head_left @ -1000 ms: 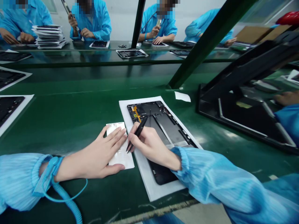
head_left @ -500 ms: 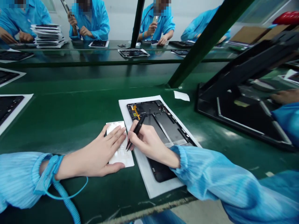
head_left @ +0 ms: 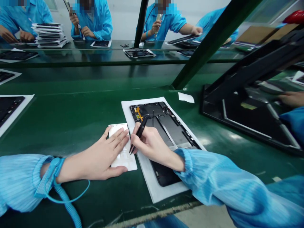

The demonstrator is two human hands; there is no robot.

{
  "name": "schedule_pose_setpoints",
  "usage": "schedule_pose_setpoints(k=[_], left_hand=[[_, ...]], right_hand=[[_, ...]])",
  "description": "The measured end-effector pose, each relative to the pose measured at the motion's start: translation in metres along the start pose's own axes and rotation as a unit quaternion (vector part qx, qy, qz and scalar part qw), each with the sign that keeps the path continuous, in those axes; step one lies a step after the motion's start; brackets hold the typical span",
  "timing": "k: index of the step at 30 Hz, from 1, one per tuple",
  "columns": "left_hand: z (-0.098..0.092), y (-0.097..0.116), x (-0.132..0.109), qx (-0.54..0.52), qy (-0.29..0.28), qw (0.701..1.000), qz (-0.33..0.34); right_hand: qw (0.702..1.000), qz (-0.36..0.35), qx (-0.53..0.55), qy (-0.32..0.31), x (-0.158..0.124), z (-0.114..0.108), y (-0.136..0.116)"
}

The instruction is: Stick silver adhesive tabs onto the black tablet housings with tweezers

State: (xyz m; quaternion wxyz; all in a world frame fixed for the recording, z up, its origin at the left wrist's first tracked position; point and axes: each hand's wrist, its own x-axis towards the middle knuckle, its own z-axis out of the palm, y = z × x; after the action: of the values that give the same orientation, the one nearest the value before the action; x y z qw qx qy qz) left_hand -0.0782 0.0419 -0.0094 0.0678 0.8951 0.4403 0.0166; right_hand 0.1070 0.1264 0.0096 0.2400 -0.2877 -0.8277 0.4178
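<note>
we wear a pale blue smock (head_left: 220, 186) with fine lengthwise stripes, and its right cuff (head_left: 182, 163) is gathered and puffy with elastic. over the left sleeve (head_left: 20, 180) end sits a bright blue wrist strap (head_left: 53, 174), with a glossy blue coiled cord (head_left: 67, 212) and a thin looped wire (head_left: 79, 197) hanging from it. our left hand (head_left: 95, 161) and right hand (head_left: 152, 147) are bare.

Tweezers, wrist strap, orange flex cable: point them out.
Black tweezers (head_left: 142, 128), head view, upper shaft.
Blue wrist strap (head_left: 52, 173), head view, band on the left wrist.
Orange flex cable (head_left: 139, 114), head view, middle of the strip.
</note>
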Motion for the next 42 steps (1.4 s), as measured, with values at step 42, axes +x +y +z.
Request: schedule_pose_setpoints(k=[42], left_hand=[[-0.0011,0.0010,0.0013,-0.001,0.000,1.000,-0.005]], right_hand=[[0.990,0.099,0.099,-0.004,0.0008,0.0021,-0.0029]])
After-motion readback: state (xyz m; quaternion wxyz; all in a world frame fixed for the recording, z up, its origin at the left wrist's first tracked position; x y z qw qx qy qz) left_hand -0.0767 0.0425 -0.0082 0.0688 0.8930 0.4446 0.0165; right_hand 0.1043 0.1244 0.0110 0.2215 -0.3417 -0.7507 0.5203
